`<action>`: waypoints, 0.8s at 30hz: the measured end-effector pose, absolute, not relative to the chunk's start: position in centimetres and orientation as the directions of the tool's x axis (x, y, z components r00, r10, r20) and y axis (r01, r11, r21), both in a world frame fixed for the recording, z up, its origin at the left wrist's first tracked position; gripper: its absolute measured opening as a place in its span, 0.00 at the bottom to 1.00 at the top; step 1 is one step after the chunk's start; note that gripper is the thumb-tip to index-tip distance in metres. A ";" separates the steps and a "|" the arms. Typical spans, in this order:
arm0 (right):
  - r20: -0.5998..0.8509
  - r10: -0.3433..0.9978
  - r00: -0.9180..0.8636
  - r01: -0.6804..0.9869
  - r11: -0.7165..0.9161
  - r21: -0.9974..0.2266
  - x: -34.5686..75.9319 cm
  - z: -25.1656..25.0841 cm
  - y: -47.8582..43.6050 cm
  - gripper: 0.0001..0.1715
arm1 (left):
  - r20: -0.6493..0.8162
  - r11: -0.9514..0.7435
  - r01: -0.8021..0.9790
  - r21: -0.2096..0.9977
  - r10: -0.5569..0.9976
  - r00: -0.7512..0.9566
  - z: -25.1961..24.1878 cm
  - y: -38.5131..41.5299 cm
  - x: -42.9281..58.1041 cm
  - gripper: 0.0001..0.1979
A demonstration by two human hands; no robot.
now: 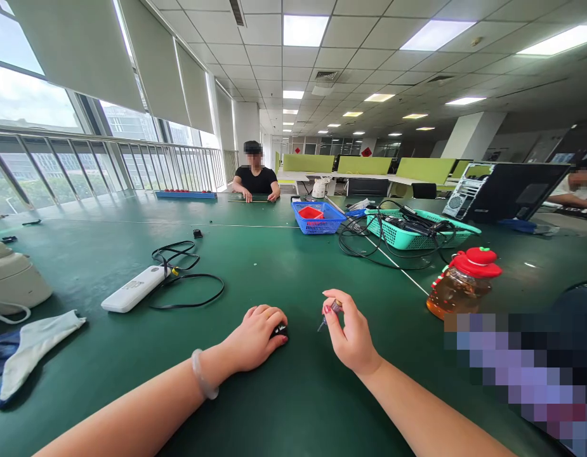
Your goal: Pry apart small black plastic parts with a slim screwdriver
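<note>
While the left hand [257,336] rests low on the green table [255,406], its fingers lie together, curled with the thumb around a small black object [279,331]; most of that object is covered, so its long axis cannot be told, and only its exposed side shows between thumb and forefinger, facing the right hand. Raised nearby, across a gap of bare tabletop, the right hand [351,335] has its thumb and bent fingers pinched on a small slim piece [337,305]. This piece has a thick brownish end at the upper right, among the fingers, and a thin grey shaft reaching out to the lower left. Its long axis therefore slants, the narrow tip pointing down and toward the left hand's side; whether that tip touches the tabletop cannot be told. Beyond the left hand, to the left, a white device [136,289] lies flat, its long axis running from near left to far right. A red-lidded jar [457,295] stands to the right of the right hand.
</note>
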State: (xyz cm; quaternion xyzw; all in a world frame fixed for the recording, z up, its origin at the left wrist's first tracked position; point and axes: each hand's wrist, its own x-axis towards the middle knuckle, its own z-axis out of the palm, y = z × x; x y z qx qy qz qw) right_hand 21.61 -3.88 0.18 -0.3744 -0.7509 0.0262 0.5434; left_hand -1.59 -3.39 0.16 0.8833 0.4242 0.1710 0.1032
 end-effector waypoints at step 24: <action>0.823 0.554 -0.126 0.582 0.713 -0.391 21.1 0.4 -3.8 0.14 | 0.292 0.021 0.960 0.278 0.950 -0.106 1.6 -10.2 -24.8 0.20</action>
